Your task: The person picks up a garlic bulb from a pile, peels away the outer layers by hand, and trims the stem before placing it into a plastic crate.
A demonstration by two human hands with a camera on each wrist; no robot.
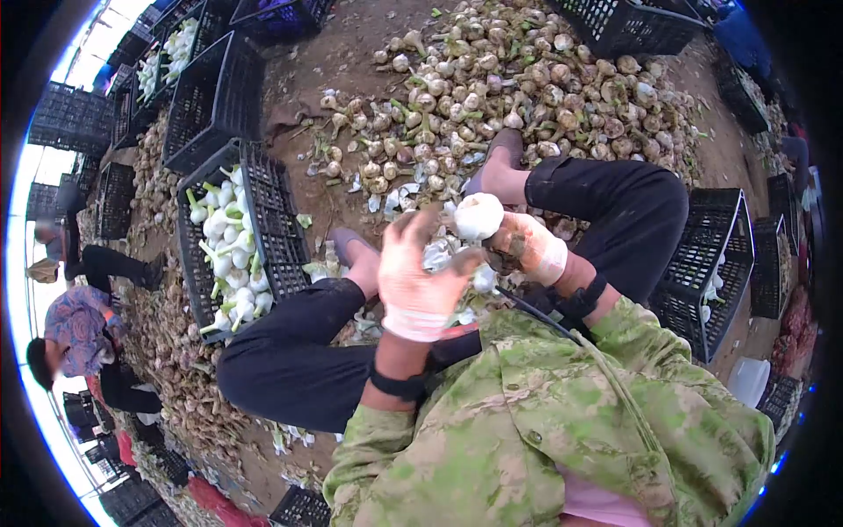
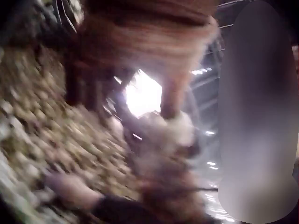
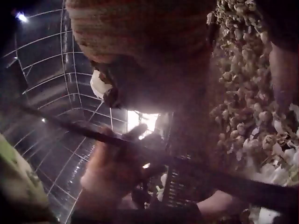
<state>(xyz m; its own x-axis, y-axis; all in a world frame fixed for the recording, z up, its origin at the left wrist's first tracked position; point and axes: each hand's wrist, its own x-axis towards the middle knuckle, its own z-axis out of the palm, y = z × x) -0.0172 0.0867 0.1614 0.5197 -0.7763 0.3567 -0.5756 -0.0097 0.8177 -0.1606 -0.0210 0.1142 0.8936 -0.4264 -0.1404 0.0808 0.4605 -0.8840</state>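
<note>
In the head view my right hand, in a soiled knit glove, grips a peeled white garlic bulb at its fingertips. My gloved left hand is just left of the bulb, fingers spread and blurred, holding nothing. The right wrist view shows part of the bulb beyond the right hand's dark fingers, with the left hand below. Heavy blur covers the left wrist view, where the bulb is a pale patch under the left hand.
Unpeeled garlic lies heaped in front of my feet. A black crate of white, green-stemmed bulbs stands at my left, another crate at my right. Peeled skins litter the ground between my legs. A person sits far left.
</note>
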